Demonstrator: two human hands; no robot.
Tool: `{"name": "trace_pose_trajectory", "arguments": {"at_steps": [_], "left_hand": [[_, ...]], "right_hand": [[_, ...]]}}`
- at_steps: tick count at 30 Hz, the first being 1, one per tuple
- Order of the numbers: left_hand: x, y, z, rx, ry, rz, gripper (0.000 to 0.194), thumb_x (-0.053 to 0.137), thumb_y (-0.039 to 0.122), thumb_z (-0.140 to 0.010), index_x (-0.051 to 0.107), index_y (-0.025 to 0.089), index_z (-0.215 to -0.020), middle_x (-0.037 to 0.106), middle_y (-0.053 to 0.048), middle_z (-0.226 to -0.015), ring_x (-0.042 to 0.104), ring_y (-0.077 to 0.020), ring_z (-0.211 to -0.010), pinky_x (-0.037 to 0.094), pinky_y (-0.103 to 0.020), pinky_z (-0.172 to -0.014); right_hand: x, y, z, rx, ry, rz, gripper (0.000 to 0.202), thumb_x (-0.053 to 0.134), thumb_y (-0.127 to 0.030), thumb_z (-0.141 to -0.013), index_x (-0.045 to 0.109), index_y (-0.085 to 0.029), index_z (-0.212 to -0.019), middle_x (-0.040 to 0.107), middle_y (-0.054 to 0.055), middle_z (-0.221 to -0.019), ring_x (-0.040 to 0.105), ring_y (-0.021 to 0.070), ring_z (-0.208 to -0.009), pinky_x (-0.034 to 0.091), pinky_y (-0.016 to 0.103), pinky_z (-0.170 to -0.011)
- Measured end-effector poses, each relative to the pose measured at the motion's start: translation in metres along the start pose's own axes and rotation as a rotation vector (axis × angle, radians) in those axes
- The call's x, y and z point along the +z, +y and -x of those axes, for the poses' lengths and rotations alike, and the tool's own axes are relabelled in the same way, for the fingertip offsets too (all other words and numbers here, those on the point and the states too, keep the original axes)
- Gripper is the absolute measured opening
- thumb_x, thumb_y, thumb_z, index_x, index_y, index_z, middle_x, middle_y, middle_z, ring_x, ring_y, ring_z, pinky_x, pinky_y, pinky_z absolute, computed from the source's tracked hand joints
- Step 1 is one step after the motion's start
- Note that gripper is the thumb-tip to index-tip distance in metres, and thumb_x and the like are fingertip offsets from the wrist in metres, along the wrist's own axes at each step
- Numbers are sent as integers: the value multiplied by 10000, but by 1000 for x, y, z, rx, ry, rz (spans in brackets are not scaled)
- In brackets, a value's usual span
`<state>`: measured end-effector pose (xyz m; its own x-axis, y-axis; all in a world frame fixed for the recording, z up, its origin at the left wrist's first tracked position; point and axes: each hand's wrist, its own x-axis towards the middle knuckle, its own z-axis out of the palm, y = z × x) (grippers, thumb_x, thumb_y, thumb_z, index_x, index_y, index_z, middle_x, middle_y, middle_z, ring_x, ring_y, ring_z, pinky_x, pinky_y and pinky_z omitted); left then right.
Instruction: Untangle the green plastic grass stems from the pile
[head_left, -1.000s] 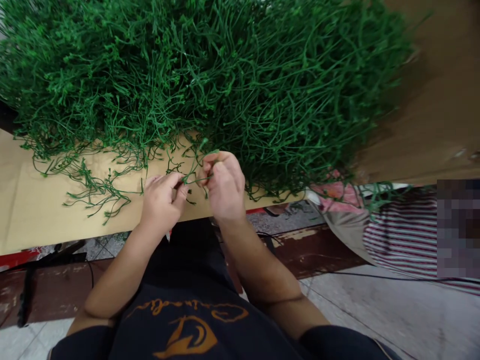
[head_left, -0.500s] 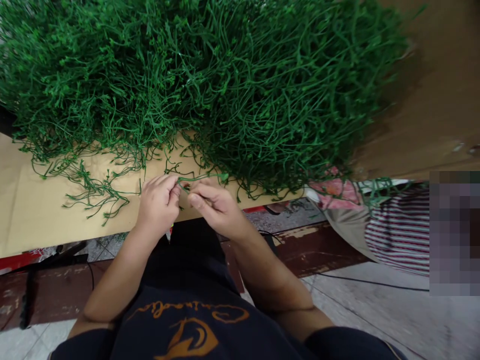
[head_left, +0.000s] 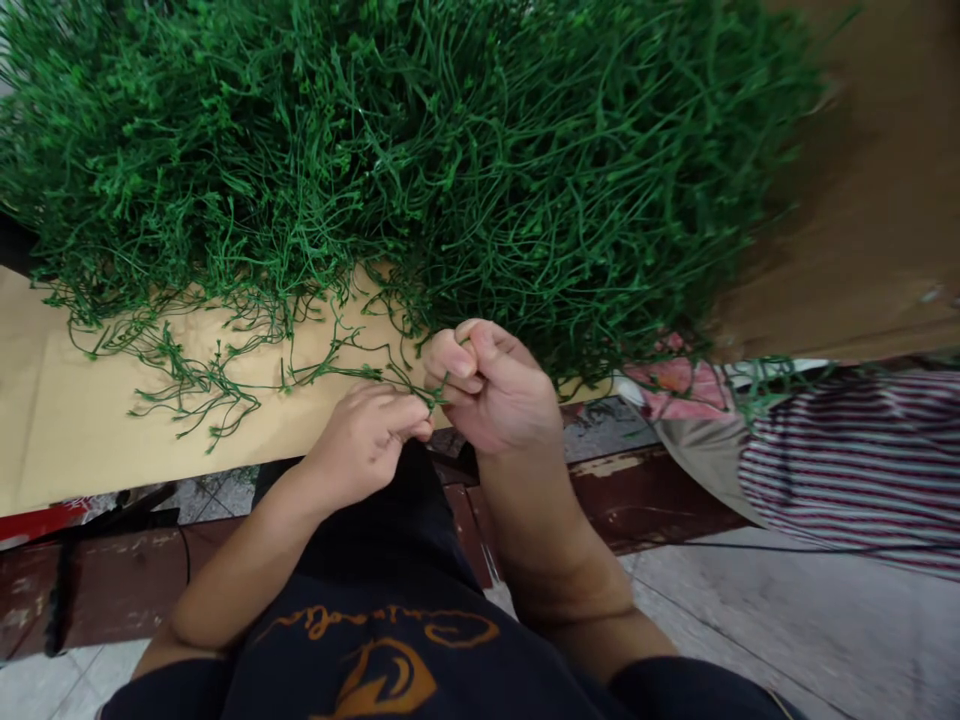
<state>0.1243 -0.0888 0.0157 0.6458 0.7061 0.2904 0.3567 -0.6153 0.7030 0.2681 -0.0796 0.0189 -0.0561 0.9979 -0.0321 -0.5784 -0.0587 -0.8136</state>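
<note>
Thin green plastic plant stems lie in a big tangled heap (head_left: 480,170) along the far side of the cardboard surface. My left hand (head_left: 364,440) is closed, pinching a branched green stem (head_left: 405,378) near the front edge. Just right of it, my right hand (head_left: 499,385) is raised a little, its fingers curled and thumb pressed against them on a green stem end. Between the two hands a short piece of stem shows. Most of what the right fingers hold is hidden. Several loose sprigs (head_left: 202,385) lie to the left of my hands.
Tan cardboard (head_left: 97,400) covers the work surface, whose front edge runs close to my body. At the right are a brown board (head_left: 862,230), a pink cloth (head_left: 690,385) and a person in a striped garment (head_left: 847,460). A dark red bar (head_left: 637,505) runs below.
Both hands have moved right, the right hand farther and upward, turning with its fingers curled. The left hand has lowered slightly. A branched stem now trails from the left hand on the cardboard.
</note>
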Motion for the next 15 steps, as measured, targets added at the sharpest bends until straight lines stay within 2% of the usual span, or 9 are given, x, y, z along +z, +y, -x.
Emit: {"name": "trace_pose_trajectory", "arguments": {"at_steps": [5,11,13,15], "left_hand": [[-1,4,-2,85,-33,140,235,355,156,-861,431,197,-642,567,-3,-592,523,-134,-621,391,-285,-676],[-11,8,-6,148,-61,173,215,364,115,-828,429,197,-640,603,2,-615,529,-123,-625,394,-289,-698],[-11,14,-6,179,-87,145,203,372,89,-794,451,200,-643,618,3,-614,525,-125,-615,389,-294,-685],[-6,19,-2,299,-202,130,191,410,56,-739,500,208,-665,635,17,-614,523,-123,-609,380,-298,-682]], "right_hand": [[6,-17,2,-42,-35,-46,439,723,-392,-675,368,-168,-550,308,-51,-527,134,22,-434,63,154,-354],[15,-23,2,-39,-91,45,486,697,-448,-681,314,-178,-551,257,-59,-510,135,20,-416,74,148,-340],[11,-29,-6,-59,-52,10,473,712,-425,-667,326,-177,-546,265,-58,-508,187,21,-419,103,149,-340],[-1,-40,-17,-124,85,-63,478,747,-334,-634,312,-169,-524,254,-63,-495,235,14,-424,125,142,-343]]}}
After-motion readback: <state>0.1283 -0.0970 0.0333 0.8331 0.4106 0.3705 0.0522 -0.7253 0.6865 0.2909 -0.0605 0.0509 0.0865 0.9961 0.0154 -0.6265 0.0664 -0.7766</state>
